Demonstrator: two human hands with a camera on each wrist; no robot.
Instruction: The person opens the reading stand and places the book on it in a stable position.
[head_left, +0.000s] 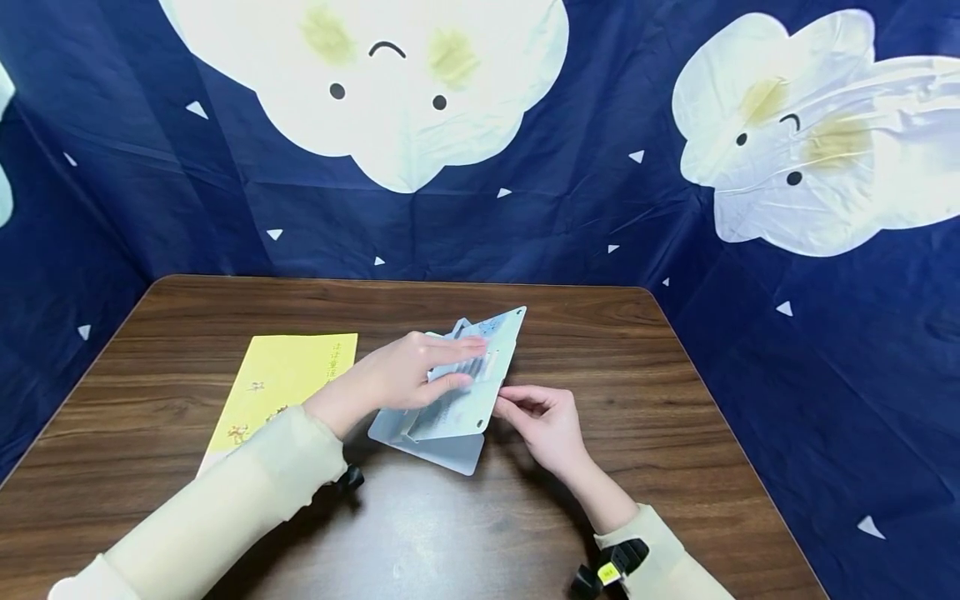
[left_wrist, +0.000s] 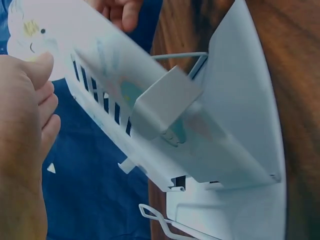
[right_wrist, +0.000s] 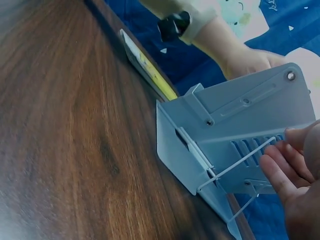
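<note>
A light blue metal book stand (head_left: 461, 408) stands on the table with its panel tilted up from a flat base (head_left: 442, 454). My left hand (head_left: 420, 367) lies across the panel's front, fingers straight. At the panel's right edge is my right hand (head_left: 551, 429). Behind the panel, in the right wrist view, its thumb and fingertips pinch the end of a thin wire leg (right_wrist: 240, 162) that rises from the base. Slots (right_wrist: 255, 152) and screws show on the panel's back. Two folded flaps, one a clip-like tab (left_wrist: 167, 97), stick out from the front in the left wrist view.
A yellow book (head_left: 288, 375) lies left of the stand, partly under my left forearm. The brown wooden table (head_left: 675, 492) meets a dark blue cloth (head_left: 450, 233) with clouds at the back and sides. Black cameras sit at both wrists.
</note>
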